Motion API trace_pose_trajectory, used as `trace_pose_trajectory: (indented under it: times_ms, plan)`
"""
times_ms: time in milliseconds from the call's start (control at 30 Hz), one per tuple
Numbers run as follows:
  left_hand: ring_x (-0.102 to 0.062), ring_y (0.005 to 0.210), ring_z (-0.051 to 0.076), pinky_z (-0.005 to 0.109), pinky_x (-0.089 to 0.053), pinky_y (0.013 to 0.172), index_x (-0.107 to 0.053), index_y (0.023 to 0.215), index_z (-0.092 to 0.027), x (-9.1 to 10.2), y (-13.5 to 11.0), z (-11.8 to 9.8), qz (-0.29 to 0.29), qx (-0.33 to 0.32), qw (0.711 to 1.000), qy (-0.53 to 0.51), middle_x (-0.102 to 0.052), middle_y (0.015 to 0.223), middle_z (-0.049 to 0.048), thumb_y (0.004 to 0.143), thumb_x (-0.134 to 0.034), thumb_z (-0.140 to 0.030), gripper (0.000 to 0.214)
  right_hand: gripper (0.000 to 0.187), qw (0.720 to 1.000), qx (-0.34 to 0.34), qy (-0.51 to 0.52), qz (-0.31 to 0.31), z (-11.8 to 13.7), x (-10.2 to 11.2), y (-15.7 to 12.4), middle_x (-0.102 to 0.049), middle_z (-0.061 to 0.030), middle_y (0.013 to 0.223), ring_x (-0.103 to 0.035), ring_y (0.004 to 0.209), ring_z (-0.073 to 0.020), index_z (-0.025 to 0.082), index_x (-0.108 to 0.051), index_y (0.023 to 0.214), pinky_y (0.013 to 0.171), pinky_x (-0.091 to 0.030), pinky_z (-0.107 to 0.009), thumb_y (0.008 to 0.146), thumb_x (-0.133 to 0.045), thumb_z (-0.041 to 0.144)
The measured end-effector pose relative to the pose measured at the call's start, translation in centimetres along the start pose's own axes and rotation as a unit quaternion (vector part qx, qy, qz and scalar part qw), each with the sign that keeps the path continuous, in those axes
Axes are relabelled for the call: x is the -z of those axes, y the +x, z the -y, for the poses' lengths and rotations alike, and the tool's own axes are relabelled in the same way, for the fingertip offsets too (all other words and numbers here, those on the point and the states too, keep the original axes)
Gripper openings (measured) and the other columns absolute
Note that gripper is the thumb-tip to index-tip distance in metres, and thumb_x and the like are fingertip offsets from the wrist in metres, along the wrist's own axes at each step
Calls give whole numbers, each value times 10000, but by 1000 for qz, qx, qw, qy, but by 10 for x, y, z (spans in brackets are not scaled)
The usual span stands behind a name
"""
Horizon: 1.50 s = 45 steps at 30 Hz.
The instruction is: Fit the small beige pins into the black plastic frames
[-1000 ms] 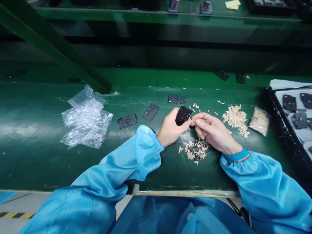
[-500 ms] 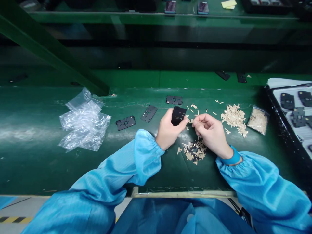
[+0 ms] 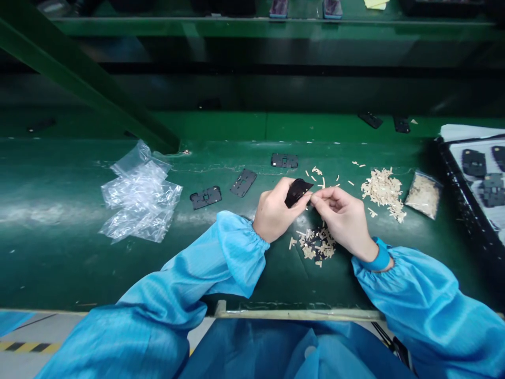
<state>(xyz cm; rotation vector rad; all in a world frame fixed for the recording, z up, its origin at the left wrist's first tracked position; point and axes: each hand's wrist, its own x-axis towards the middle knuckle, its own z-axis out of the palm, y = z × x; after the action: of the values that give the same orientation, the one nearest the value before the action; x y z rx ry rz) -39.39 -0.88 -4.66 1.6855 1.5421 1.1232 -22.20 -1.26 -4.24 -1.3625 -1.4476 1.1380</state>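
A person's left hand [image 3: 274,217] grips a small black plate [image 3: 298,192] between thumb and fingers, its long axis slanting up toward the right hand [image 3: 343,223]. That hand, nearer the plate's free end, holds a narrow pinch at the edge; anything held is too small to tell. Just below the plate, a pile of beige strips [image 3: 315,245] lies on the green surface [image 3: 79,263].
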Motion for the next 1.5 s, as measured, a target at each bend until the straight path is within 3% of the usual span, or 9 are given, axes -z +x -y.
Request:
trace_pose_trajectory:
  times_ms: [167,333,533,633,767,933,1100,1333,1500]
  plan:
    - [-606,648,131,255,-471,636,-600,903,-213,4,10,8,25,26,998,-46,-668,739,-24,832,-738,-341,201,184,1000,-6,1,18,0,3,5,-624,-3,674,-501,550,-115,193,-682,822,510,-413,-265,858,-728,368]
    - [-632,687,137,259,-484,665,-606,937,-208,7,22,20,-6,54,997,-47,-704,801,-7,891,-670,-366,177,133,998,-50,37,-6,4,6,11,-598,17,614,-433,478,-86,183,-663,776,442,-335,-239,811,-724,296]
    - [-713,919,179,296,-524,862,-598,1056,-203,5,19,11,81,38,989,-116,-760,995,28,804,-739,-211,289,151,999,-46,27,8,6,6,11,-589,17,620,-446,494,-86,179,-660,776,461,-346,-237,813,-724,311]
    - [-703,885,173,291,-533,826,-605,1037,-185,4,18,5,121,62,976,-170,-755,967,38,834,-736,-288,263,185,999,-37,26,21,4,6,11,-564,25,614,-443,512,-93,184,-650,771,477,-365,-239,812,-736,342]
    - [-653,789,139,258,-515,748,-615,981,-177,4,19,5,118,67,977,-163,-715,886,6,787,-765,-264,260,204,999,-17,-5,35,-3,5,10,-568,15,646,-470,554,-111,192,-643,802,496,-384,-248,846,-726,373]
    - [-590,702,124,247,-488,658,-600,928,-182,3,20,6,101,91,975,-175,-648,800,-5,801,-749,-276,218,117,986,108,-124,-37,-4,5,3,-614,-13,813,-522,606,-129,216,-624,984,557,-439,-286,921,-671,302]
    - [-579,689,116,245,-485,655,-600,959,-177,4,20,3,108,94,969,-201,-652,805,0,793,-745,-247,231,66,946,215,-241,-10,0,4,-1,-598,-11,758,-512,602,-141,207,-664,989,594,-444,-306,972,-607,235]
    - [-618,734,136,270,-507,704,-611,936,-176,4,17,3,110,92,972,-187,-684,827,13,775,-773,-259,243,80,948,203,-243,-42,-3,-1,-1,-528,25,638,-480,548,-128,205,-679,893,554,-407,-290,932,-611,192]
    - [-656,795,148,286,-526,764,-612,968,-176,2,15,8,99,64,979,-167,-714,892,25,809,-751,-260,228,53,964,131,-212,-96,-12,14,14,-601,5,685,-529,586,-141,203,-648,853,571,-422,-286,894,-615,200]
